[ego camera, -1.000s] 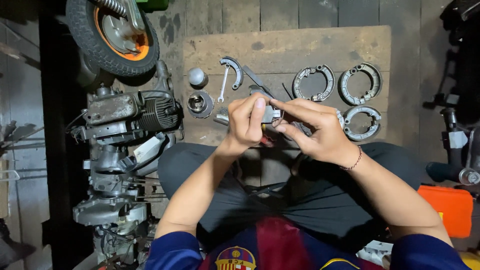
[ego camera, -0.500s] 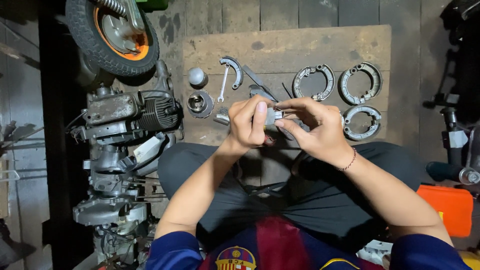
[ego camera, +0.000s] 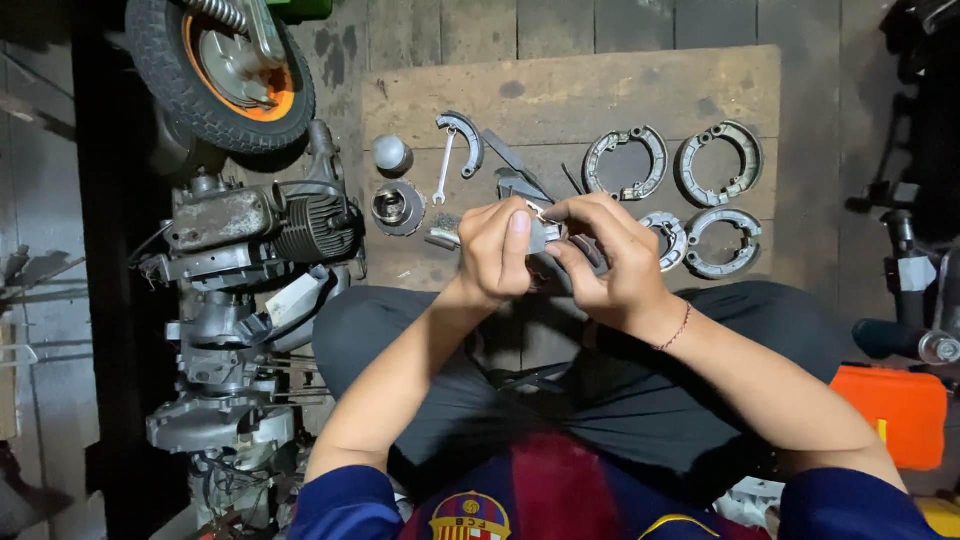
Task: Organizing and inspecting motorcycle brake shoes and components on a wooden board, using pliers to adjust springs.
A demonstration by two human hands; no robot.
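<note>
I sit cross-legged before a wooden board (ego camera: 600, 95). Both hands hold one small grey metal part (ego camera: 545, 236) above the board's near edge. My left hand (ego camera: 497, 250) pinches its left side with the thumb up. My right hand (ego camera: 605, 258) curls its fingers round the right side, hiding most of the part. On the board behind my hands lie several curved brake shoes (ego camera: 625, 160), a single shoe (ego camera: 465, 135), a small spanner (ego camera: 443, 170), a round metal cap (ego camera: 392, 155) and a ring-shaped part (ego camera: 398, 207).
A stripped engine (ego camera: 260, 230) and more engine casings (ego camera: 215, 420) stand on the floor at my left. A tyre on an orange rim (ego camera: 225, 70) is at the top left. An orange box (ego camera: 900, 410) and dark machine parts (ego camera: 915, 250) sit at the right.
My right hand's fingers have curled in from a stretched-out pose and closed round the metal part. My left hand has stayed where it was, still pinching it.
</note>
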